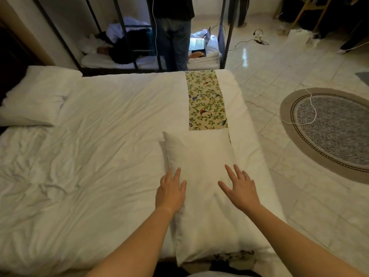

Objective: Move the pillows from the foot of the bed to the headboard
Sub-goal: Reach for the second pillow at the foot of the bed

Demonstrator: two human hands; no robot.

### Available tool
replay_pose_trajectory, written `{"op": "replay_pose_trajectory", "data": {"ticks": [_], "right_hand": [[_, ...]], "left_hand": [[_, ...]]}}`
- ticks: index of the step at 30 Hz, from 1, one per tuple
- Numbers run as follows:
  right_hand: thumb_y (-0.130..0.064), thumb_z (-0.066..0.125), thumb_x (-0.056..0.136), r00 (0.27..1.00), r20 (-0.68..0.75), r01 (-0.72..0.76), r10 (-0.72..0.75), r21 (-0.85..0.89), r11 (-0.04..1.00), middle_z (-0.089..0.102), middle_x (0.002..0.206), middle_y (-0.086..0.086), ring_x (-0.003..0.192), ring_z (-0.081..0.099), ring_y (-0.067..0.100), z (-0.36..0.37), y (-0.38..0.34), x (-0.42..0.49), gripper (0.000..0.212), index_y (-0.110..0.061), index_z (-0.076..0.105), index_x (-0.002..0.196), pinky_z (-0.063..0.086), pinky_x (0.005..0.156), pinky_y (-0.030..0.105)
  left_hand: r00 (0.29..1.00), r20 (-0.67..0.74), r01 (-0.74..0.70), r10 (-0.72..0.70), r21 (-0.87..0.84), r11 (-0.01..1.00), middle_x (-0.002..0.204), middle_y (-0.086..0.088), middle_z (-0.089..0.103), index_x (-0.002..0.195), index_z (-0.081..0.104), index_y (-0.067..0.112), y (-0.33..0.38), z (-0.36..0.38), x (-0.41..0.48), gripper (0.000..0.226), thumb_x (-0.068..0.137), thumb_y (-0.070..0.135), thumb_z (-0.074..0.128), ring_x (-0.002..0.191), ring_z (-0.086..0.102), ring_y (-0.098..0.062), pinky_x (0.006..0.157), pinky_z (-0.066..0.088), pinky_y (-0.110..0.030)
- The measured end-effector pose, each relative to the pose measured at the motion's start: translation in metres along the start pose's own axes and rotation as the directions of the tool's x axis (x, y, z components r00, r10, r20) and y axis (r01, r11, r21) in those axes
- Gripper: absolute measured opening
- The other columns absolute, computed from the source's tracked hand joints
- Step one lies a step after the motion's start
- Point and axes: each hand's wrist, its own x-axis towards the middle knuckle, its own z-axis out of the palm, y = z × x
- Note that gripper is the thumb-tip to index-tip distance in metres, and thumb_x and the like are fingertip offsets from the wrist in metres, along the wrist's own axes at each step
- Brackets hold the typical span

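A white pillow [201, 156] lies lengthwise on the right part of the bed [103, 148], over the end of a floral runner [206, 100]. My left hand [170, 191] lies flat with straight fingers on the pillow's left edge. My right hand [238, 188] is spread open over the pillow's right half, and contact cannot be told. A second white pillow [38, 96] rests at the bed's far left end.
A person [173, 31] stands beyond the bed beside a metal bunk frame [127, 47] holding bedding and an open laptop [199, 42]. To the right is tiled floor with an oval rug [329, 132] and loose cables [299, 116].
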Motion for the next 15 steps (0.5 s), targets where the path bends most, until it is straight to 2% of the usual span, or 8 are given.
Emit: {"op": "replay_pose_trajectory", "data": {"ticks": [5,15], "right_hand": [[-0.077,0.036,0.103,0.999,0.038,0.027,-0.026,-0.019,0.999,0.007,0.183,-0.002,0.167,0.016,0.035,-0.005,0.028,0.011,0.081,-0.045,0.009,0.173,0.023,0.131,0.059],[-0.075,0.036,0.104,0.997,0.071,0.009,-0.008,-0.015,1.000,0.007,0.183,-0.001,0.166,0.017,0.037,0.012,0.030,0.026,0.082,-0.043,0.009,0.174,0.025,0.130,0.060]], "left_hand": [[0.998,-0.003,0.064,-0.064,-0.039,0.997,0.178,0.000,0.013,0.170,0.017,0.038,0.016,0.020,-0.012,0.062,0.111,0.055,0.030,0.162,0.016,-0.026,0.125,0.034,-0.047],[0.993,0.042,0.115,-0.112,-0.087,0.990,0.178,0.003,0.011,0.169,0.019,0.041,0.002,0.040,0.004,0.061,0.110,0.057,0.029,0.160,0.020,-0.026,0.123,0.037,-0.047]]}}
